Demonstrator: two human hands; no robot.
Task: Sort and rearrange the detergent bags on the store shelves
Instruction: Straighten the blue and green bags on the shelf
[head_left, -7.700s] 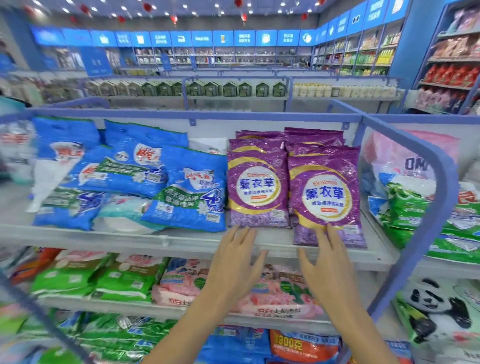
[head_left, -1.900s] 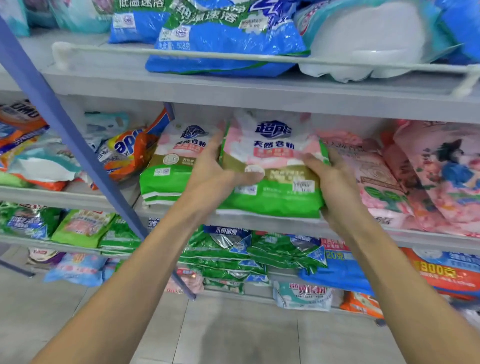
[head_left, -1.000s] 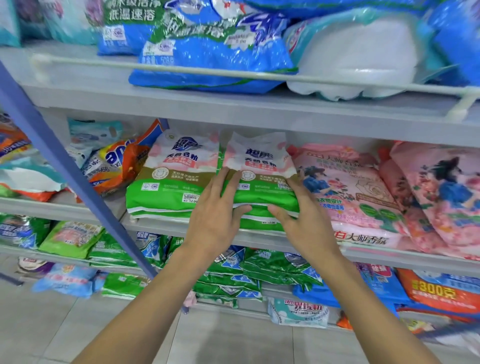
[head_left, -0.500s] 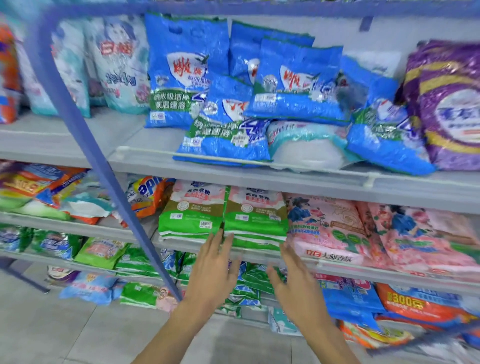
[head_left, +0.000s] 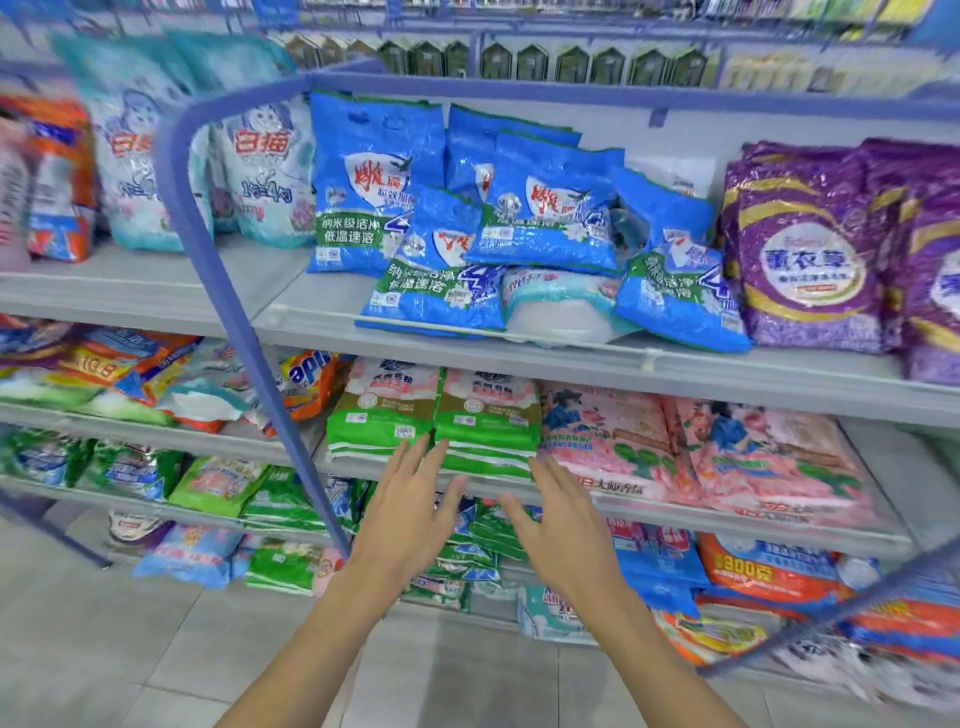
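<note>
Detergent bags (head_left: 488, 421) nearest the hands are two green stacks on the middle shelf (head_left: 898, 467), squared side by side, just toward twelve o'clock from the fingertips. The left hand (head_left: 410, 514) and right hand (head_left: 561, 525) hover at six o'clock of the view, fingers straight and spread, grasping nothing. Whether the left fingertips brush the stacks cannot be told.

Those stacks look finished, so the next work is probably the blue bags (head_left: 545, 223) on the top shelf (head_left: 311, 312) at twelve o'clock. Several lean or lie flat over a pale bag (head_left: 561, 312). It would be best to lift the slumped front ones first, both palms underneath, and stand them label-forward in rows. They should not crowd the upright purple bags (head_left: 810, 249) at two o'clock.
</note>
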